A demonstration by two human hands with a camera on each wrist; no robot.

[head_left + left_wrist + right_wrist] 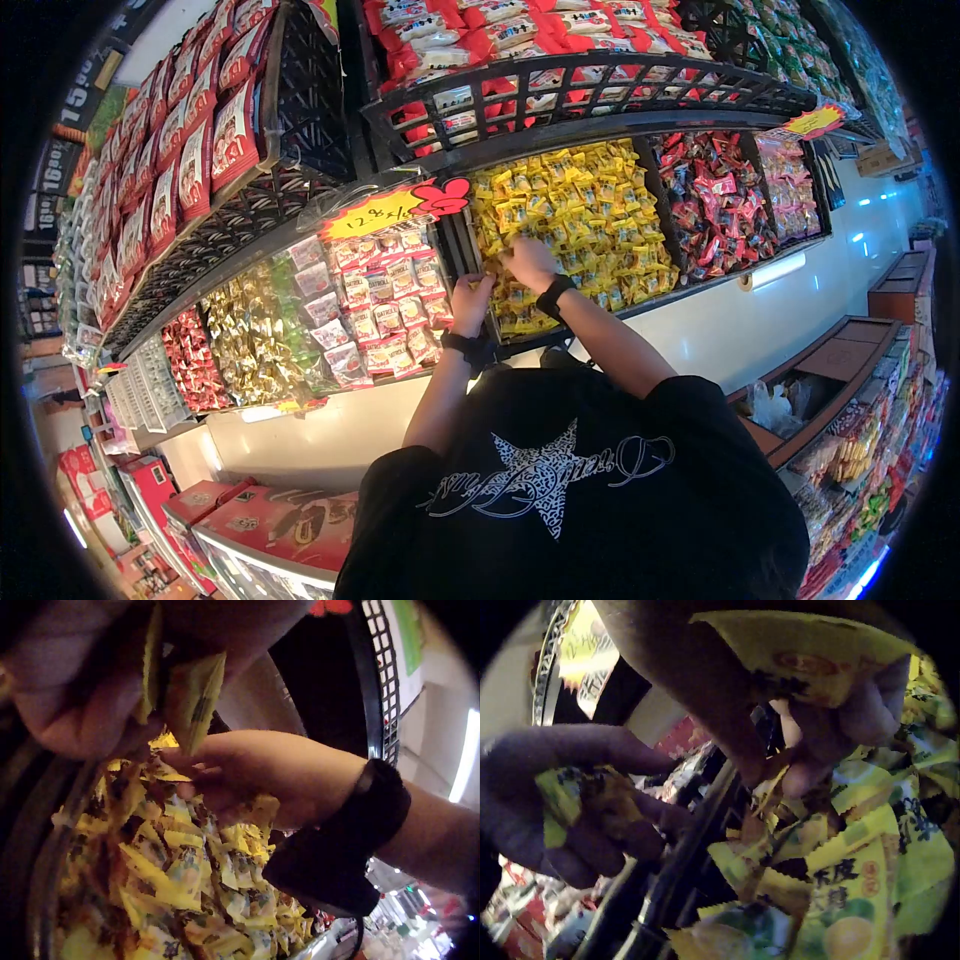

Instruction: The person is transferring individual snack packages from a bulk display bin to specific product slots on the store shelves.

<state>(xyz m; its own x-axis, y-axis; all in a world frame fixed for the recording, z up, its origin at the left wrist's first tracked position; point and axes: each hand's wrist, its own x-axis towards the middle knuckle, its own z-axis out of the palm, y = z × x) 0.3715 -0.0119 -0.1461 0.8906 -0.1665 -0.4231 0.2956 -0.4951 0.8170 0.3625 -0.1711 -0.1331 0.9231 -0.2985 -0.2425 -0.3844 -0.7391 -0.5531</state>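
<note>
Small yellow candy packets [570,195] fill a wide bin on the shelf. My left hand [470,303] is over the divider at the bin's left edge, its fingers curled round a yellow packet [561,799]. In the left wrist view two packet edges, one on a yellow packet [196,697], stick out of that hand. My right hand [532,262] reaches into the yellow candies. A yellow packet [810,664] is held within its fingers in the right wrist view, while the thumb and fingertips [804,780] come together just over the pile.
Left of the divider lie red and white oat snack packs [390,285] under a yellow price sign [385,212]. Red-wrapped sweets [715,195] fill the bin to the right. A black rack [600,95] overhangs the back, and a brown counter [830,375] stands at the right.
</note>
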